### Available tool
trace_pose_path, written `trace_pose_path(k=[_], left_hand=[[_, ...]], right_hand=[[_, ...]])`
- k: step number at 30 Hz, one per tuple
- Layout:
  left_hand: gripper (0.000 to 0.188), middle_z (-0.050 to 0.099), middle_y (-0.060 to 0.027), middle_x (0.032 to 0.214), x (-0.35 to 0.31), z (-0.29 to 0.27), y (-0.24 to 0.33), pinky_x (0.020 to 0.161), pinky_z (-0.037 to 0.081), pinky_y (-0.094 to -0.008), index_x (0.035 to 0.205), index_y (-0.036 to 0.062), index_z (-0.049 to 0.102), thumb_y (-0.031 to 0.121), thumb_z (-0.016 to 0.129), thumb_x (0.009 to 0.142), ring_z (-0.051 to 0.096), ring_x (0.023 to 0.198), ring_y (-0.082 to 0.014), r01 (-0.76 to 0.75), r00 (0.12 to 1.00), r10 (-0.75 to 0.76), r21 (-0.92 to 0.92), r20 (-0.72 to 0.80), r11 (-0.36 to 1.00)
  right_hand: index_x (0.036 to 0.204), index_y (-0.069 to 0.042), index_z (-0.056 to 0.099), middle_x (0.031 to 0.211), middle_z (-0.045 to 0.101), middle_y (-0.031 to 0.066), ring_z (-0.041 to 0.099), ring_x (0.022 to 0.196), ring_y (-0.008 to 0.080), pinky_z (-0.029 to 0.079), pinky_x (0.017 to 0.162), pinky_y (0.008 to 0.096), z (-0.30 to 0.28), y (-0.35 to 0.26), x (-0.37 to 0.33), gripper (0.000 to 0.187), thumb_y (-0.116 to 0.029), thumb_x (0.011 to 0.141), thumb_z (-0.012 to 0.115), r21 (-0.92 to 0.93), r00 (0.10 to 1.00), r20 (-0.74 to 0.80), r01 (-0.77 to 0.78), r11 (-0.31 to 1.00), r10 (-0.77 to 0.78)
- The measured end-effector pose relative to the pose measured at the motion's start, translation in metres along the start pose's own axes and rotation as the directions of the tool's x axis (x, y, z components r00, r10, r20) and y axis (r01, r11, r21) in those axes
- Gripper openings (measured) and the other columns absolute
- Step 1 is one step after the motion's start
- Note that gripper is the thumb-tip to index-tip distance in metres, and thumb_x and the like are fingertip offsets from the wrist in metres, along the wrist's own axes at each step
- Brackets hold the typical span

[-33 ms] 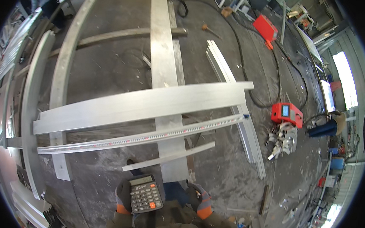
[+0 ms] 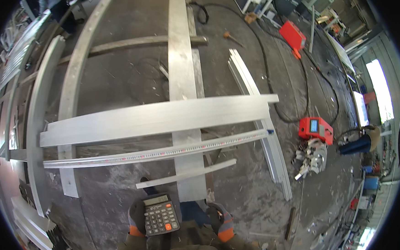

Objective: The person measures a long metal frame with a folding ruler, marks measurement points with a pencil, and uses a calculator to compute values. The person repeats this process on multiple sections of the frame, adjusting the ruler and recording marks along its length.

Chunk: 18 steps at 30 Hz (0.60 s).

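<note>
My left hand, in a dark glove with an orange cuff, grips a black desk calculator by its left side. Its keys and display face up. My right hand, gloved alike, is held close to my body with its fingers curled; what they hold, if anything, I cannot make out. Beyond the hands lies a short metal strip. Farther out, a measuring tape with red marks stretches along a narrow metal profile. A wide silvery metal profile lies behind it.
Long metal beams run away from me under the profiles. Stacked metal lengths lie on the right, near a red machine and a heap of metal offcuts. Black cables cross the floor. A person stands far left; another is far right.
The whole view has shifted slightly, so the profiles and floor sit a little lower in it. Both hands keep their pose, and the calculator stays in my left hand.
</note>
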<state>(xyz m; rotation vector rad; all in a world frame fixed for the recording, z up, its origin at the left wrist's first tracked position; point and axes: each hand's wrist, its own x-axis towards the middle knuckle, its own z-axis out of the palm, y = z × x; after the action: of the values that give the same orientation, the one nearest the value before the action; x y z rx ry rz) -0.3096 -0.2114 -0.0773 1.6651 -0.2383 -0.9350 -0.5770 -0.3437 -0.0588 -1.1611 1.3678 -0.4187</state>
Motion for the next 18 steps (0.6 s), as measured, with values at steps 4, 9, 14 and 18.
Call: trace_pose_path(k=[4, 9, 14, 18], left_hand=[[0.035, 0.075, -0.0103, 0.104, -0.038, 0.008, -0.003, 0.083, 0.056, -0.0339, 0.115, -0.0019, 0.073, 0.026, 0.053, 0.109, 0.069, 0.091, -0.0170, -0.068, 0.998, 0.068, -0.220, -0.004, 0.973], [0.035, 0.070, -0.0067, 0.126, -0.056, 0.010, -0.008, 0.100, 0.052, -0.0347, 0.133, -0.0018, 0.066, 0.023, 0.063, 0.108, 0.063, 0.114, -0.0144, 0.256, 0.946, -0.319, -0.474, -0.057, 0.842], [0.034, 0.071, -0.0047, 0.119, -0.065, 0.008, 0.034, 0.096, 0.052, -0.0316, 0.127, 0.0032, 0.068, 0.029, 0.054, 0.111, 0.064, 0.110, -0.0118, 0.076, 0.995, -0.025, -0.573, 0.096, 0.816], [0.039, 0.071, -0.0074, 0.119, -0.079, -0.019, 0.052, 0.095, 0.053, -0.0320, 0.131, 0.0013, 0.065, 0.032, 0.052, 0.111, 0.064, 0.108, -0.0119, 0.049, 0.999, -0.053, -0.480, 0.006, 0.876]], right_hand=[[0.115, 0.002, 0.070, 0.105, 0.074, 0.0134, 0.070, 0.094, 0.0200, 0.056, 0.081, 0.0313, -0.040, 0.028, -0.004, 0.021, -0.013, 0.105, 0.058, -0.116, 0.978, -0.006, 0.205, 0.972, -0.207], [0.111, 0.000, 0.062, 0.087, 0.070, 0.0117, 0.068, 0.083, 0.0212, 0.055, 0.077, 0.0354, -0.043, 0.053, 0.028, 0.023, -0.020, 0.107, 0.051, 0.107, 0.978, -0.026, 0.209, 0.972, -0.207], [0.117, -0.002, 0.060, 0.086, 0.072, 0.0128, 0.070, 0.077, 0.0227, 0.058, 0.074, 0.0374, -0.029, 0.046, 0.039, 0.031, -0.032, 0.110, 0.053, 0.008, 0.935, -0.113, 0.338, 0.941, -0.335], [0.114, -0.002, 0.061, 0.086, 0.071, 0.0125, 0.069, 0.078, 0.0224, 0.057, 0.075, 0.0375, -0.019, 0.034, 0.025, 0.030, -0.031, 0.110, 0.053, -0.044, 0.917, -0.106, 0.382, 0.923, -0.385]])
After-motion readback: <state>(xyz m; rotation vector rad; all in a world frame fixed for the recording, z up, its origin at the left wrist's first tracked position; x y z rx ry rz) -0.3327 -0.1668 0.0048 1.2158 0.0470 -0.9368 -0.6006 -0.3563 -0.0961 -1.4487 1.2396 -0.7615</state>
